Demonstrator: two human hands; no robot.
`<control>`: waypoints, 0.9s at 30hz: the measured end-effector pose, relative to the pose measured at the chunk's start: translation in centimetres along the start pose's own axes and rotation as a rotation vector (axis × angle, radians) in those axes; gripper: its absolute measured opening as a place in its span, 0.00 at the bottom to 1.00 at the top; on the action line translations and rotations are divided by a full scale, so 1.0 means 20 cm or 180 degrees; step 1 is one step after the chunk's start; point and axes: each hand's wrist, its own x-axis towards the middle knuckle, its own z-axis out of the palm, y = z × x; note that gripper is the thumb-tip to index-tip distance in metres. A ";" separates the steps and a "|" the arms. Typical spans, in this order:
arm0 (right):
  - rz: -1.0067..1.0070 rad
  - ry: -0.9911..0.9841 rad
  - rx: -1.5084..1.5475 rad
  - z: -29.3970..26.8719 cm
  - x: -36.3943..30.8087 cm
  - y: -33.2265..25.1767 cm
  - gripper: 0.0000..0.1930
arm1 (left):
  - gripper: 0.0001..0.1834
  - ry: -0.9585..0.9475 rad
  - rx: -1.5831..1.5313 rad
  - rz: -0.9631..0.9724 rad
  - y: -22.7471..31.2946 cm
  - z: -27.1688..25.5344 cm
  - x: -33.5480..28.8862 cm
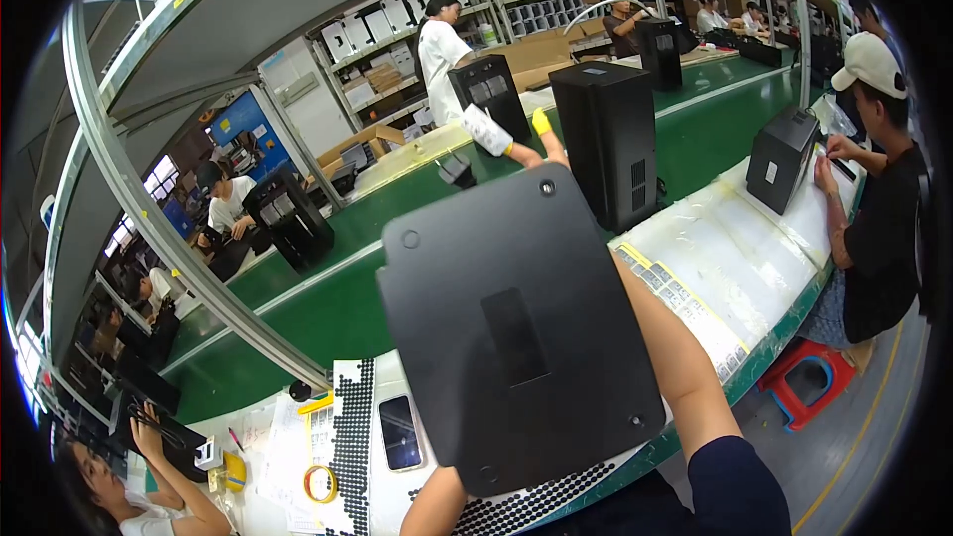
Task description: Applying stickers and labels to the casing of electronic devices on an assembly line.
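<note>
Just below the right hand's (544, 157) fingers (551, 143) (two show spread, their grip unclear; the left hand's are hidden, so I cannot tell) is a black casing (521, 333), long axis leading nearward from the right fingers.

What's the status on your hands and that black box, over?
Right hand behind black box, fingers past its top edge; left hand hidden. Box's broad face toward camera, blocking view. Tall black case beyond.

Workers (886, 203) line a long green conveyor (318, 323) carrying tall black units (606, 129) in a factory assembly hall, with stocked shelves (336, 89) behind.
</note>
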 end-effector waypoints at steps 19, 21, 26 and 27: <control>-0.0476 0.0360 -0.1483 0.02 -0.01 -0.36 0.24 | 0.52 0.0933 0.2094 0.0693 0.98 0.30 -0.13; -0.0408 0.0384 -0.2039 0.01 0.00 -0.42 0.26 | 0.56 0.0585 0.2514 0.0345 0.93 0.30 -0.19; -0.0692 0.0081 -0.3493 -0.04 0.15 -0.49 0.28 | 0.56 0.0647 0.1781 0.0661 0.88 0.32 -0.16; -0.0695 0.0079 -0.3507 -0.05 0.16 -0.48 0.28 | 0.56 0.0646 0.1768 0.0668 0.89 0.31 -0.14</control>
